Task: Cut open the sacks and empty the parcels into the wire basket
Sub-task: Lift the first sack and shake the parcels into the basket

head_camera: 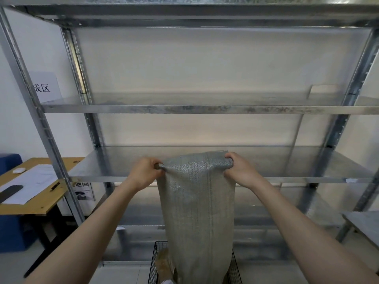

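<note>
- The sack (199, 201) is made of grey-white woven plastic fabric; a coarse weave is visible, a lengthwise seam runs down its middle, and a faint sheen is seen near the top
- The sack is held upright and spread flat in front of a shelf of the metal rack (205, 109), and its lower end is hung inside the wire basket (152, 261)
- The upper edge is gathered into a tight roll at each of its two corners
- The left corner is gripped by the left hand (146, 173); its fingers (157, 162) are curled closely round the bunched fabric, with the back of the hand turned toward the camera
- The right corner is gripped by the right hand (239, 170) in the same manner; its fingers (229, 157) are wrapped over the top edge
- The body of the sack is hung between and below the two hands; both forearms are extended on either side of it, apart from the fabric
- The wire basket is black and is set on the floor before the rack; a brown parcel (163, 261), partly hidden, is seen inside it just beside the sack's left edge
- A wooden bench (41, 208) is placed to the left, with paper sheets (30, 181) and a pen (55, 186) laid on it
</note>
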